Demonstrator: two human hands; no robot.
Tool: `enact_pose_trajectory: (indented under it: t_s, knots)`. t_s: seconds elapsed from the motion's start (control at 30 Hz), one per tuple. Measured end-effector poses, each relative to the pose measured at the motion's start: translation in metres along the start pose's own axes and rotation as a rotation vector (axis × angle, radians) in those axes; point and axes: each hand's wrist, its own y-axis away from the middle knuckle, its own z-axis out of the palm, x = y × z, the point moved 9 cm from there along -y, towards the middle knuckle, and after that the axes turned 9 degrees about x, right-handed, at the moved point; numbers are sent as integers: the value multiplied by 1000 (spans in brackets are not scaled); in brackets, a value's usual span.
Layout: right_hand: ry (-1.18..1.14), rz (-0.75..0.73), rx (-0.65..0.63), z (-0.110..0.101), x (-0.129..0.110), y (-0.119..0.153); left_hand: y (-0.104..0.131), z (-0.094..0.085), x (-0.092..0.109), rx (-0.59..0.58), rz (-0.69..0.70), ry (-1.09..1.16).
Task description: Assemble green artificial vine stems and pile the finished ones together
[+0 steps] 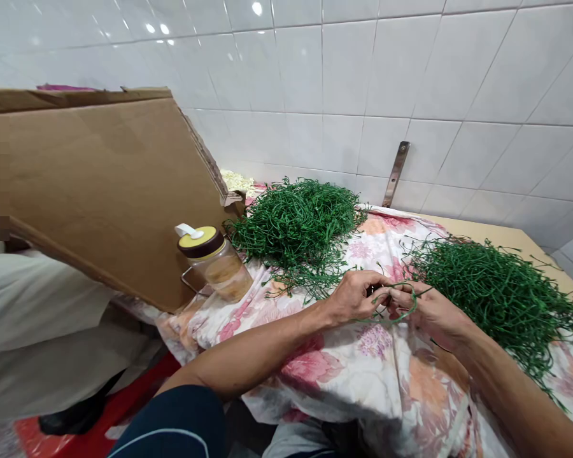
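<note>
Near the middle of the flowered cloth point(353, 375), my left hand point(356, 296) pinches a thin green stem point(413, 304). My right hand point(424, 312) meets it from the right, fingers closed on the same stem, which bends in a loop between the hands. Behind my left hand lies a large tangled pile of green stems point(300, 219). A second pile of green stems point(501, 299) spreads beside and behind my right hand. Small dark tips show on many of the stems.
A jar point(226, 273) with a yellow and brown lid stands left, before a large cardboard sheet point(100, 191). Pale pieces point(237, 181) lie behind it. A metal strip point(396, 175) leans at the tiled wall point(344, 70). Another person's pale clothing point(38, 331) is far left.
</note>
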Motion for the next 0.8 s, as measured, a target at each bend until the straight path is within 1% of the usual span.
enact_pose_trajectory:
  t_s: [0.13,0.33,0.53,0.8]
  knots:
    - [-48,3,-2,-1,1,-2,0,2,-2,-11,64,-38]
    - [-58,-8,-33,1,1,-3,5,2,5,-22,184,-135]
    - [16,30,34,-7,4,-3,7,6,8,-50,230,-140]
    - [-28,6,13,-5,2,-3,8,3,13,-24,328,-134]
